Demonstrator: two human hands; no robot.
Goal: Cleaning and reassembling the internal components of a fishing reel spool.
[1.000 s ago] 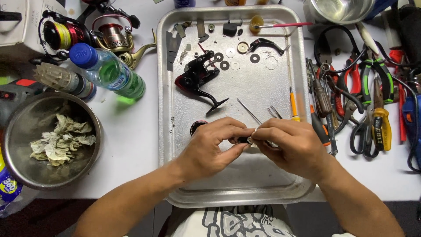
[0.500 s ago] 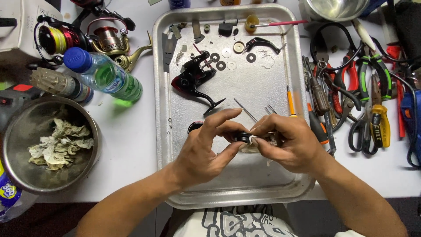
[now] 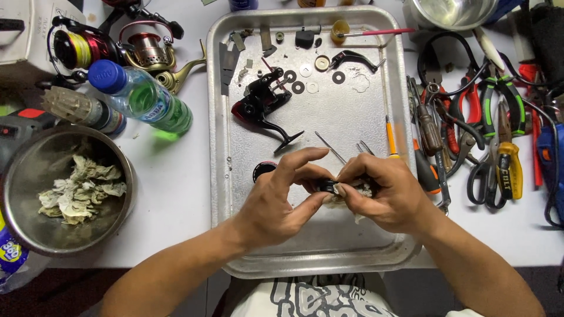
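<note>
Since a moment ago both hands have slid a little lower over the metal tray [image 3: 235, 176]. My left hand [image 3: 276, 202] curls with thumb and fingers pinching a small black part [image 3: 325, 186], and my right hand [image 3: 385, 194] grips the same part and a scrap of rag from the other side. Above them lies a black and red reel body [image 3: 261, 103] among flat washers [image 3: 294, 82].
</note>
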